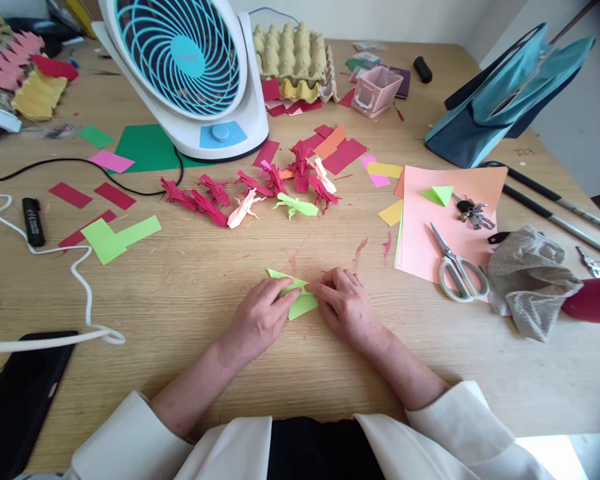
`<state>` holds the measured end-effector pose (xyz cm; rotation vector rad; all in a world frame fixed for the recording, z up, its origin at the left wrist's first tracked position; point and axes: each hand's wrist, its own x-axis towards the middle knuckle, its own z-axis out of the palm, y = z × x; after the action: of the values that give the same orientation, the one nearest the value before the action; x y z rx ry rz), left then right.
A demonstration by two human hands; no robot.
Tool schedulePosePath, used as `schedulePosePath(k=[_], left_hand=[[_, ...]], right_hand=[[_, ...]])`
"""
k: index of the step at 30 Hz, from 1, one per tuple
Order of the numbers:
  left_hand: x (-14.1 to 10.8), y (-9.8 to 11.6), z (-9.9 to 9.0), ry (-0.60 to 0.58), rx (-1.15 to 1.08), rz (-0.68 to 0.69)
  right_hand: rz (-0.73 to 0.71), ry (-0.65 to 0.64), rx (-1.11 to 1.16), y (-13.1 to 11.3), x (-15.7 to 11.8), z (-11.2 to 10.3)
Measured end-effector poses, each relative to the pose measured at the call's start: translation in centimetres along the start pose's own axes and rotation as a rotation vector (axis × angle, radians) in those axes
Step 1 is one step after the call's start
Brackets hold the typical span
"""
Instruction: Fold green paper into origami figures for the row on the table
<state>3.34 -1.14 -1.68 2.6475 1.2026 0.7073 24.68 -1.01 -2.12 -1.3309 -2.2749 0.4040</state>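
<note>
A light green piece of paper (303, 307), partly folded, lies on the table between my hands. My left hand (263, 308) presses its fingertips on the paper's left part and middle. From the other side, my right hand (349, 303) grips the right end, thumb and index finger close together and the other fingers curled. Parts of the paper are hidden under the fingers. Beyond it, folded paper figures stand in a cluster: several red ones (210, 208), a pale pink one (244, 208) and a light green one (296, 207).
Scissors (457, 263) and pink paper sheets (417, 227) lie at right, near a crumpled grey cloth (527, 277). A fan (220, 133) stands at the back. At left are green paper offcuts (107, 241), a black marker (33, 222), a white cable (86, 287) and a dark tablet (35, 393).
</note>
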Motion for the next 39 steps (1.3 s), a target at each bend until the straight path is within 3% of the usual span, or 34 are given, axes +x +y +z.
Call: schedulePosePath(k=[6,15,23,29,39], left_hand=[[-0.2,0.0,-0.1,-0.055,0.072,0.093],[-0.1,0.3,-0.1,-0.091,0.121,0.107],[-0.3,0.2,0.1,-0.144,0.159,0.096],[-0.3,0.5,0.1,-0.163,0.191,0.084],[-0.4,0.7,0.3,-0.163,0.251,0.109]], right_hand=[[0.01,-0.009,-0.006,-0.1,0.1,-0.1],[0.011,-0.006,-0.007,-0.1,0.1,0.1],[0.05,0.036,0.209,1.2,-1.6,-1.5],[-0.006,0.024,0.073,1.6,-3.6,-2.2],[-0.073,0.002,-0.095,1.4,-4.2,-2.0]])
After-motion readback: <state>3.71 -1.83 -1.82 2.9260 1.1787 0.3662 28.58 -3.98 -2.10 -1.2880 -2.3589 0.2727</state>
